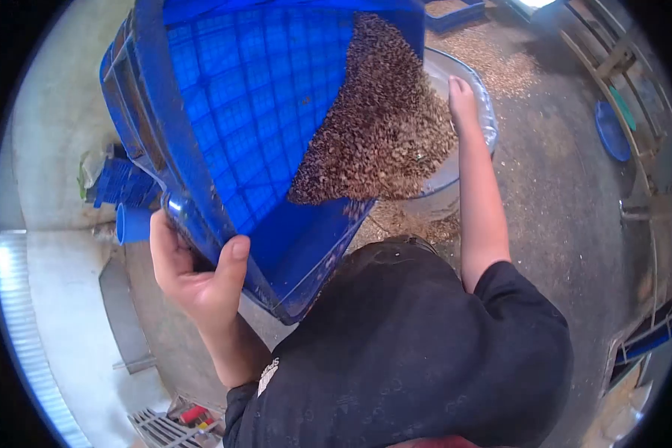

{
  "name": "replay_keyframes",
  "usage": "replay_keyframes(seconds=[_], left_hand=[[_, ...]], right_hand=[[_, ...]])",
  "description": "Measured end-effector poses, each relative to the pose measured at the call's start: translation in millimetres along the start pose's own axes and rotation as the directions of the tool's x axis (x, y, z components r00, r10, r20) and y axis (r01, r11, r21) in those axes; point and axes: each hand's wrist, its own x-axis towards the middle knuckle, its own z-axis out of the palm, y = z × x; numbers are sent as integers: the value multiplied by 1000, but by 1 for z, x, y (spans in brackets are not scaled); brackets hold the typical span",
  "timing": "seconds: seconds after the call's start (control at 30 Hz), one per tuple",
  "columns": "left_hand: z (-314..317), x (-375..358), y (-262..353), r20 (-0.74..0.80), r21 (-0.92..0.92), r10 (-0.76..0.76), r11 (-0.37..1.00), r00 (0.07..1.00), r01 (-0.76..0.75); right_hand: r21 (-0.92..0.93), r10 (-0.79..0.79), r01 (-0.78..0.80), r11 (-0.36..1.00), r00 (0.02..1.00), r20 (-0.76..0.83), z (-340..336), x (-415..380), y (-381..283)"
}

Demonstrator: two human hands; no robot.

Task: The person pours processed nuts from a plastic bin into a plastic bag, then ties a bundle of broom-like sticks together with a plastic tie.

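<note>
A large blue crate is tilted, with a heap of brown, grain-like pieces at its right side, over a round tub with a pale lining. My left hand grips the crate's near left rim, its thumb on the inner side and its fingers underneath. Beyond the heap, my right hand is above the tub, beside the spilling pieces. Its fingers are bent together, and what they hold, if anything, is hidden.
Loose pieces lie scattered on the floor around the tub. Another blue crate stands at the top. Blue crates and a blue bucket are at the left. A blue basin leans against a rack at the right.
</note>
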Motion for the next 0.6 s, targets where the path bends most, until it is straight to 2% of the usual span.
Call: replay_keyframes(seconds=[0.07,0.13,0.2,0.27,0.33,0.37,0.4,0.43,0.47,0.5,0.53,0.57,0.6], left_hand=[[-2,-3,-2,37,-44,-35,998,999,37],[-3,-4,-8,42,-110,-7,994,999,11],[-4,-7,-9,44,-110,8,994,999,-3],[-1,-10,-6,60,-125,10,992,998,-2],[1,-13,-8,19,-118,146,983,989,-143],[0,-16,-10,32,-132,138,982,990,-132],[-1,-18,-12,27,-40,182,983,983,-181],[0,-22,-12,28,55,224,973,974,-225],[1,-26,-11,40,42,217,975,975,-219],[4,-29,-7,32,73,247,966,969,-249],[5,-31,-3,28,102,282,954,959,-284],[4,-34,1,48,154,342,926,939,-345],[3,-37,6,59,141,360,920,931,-365]], right_hand=[[92,-228,231,969,973,-47,-33,-75,-35],[-25,-479,479,878,873,-96,-67,-151,-46],[-127,-501,494,860,865,-32,-98,-221,-20],[-253,-402,404,879,914,59,-125,-295,25],[-442,-119,154,884,987,106,-150,-383,86],[-514,45,27,857,991,127,-164,-430,134],[-566,433,-259,783,880,196,-186,-474,159],[-629,669,-439,641,722,177,-211,-529,184],[-749,853,-554,364,521,30,-235,-588,226],[-739,928,-600,306,362,90,-273,-648,271],[-706,969,-677,208,243,52,-313,-741,356],[-701,988,-702,123,150,23,-337,-782,324],[-645,993,-760,75,114,-19,-347,-801,278]])
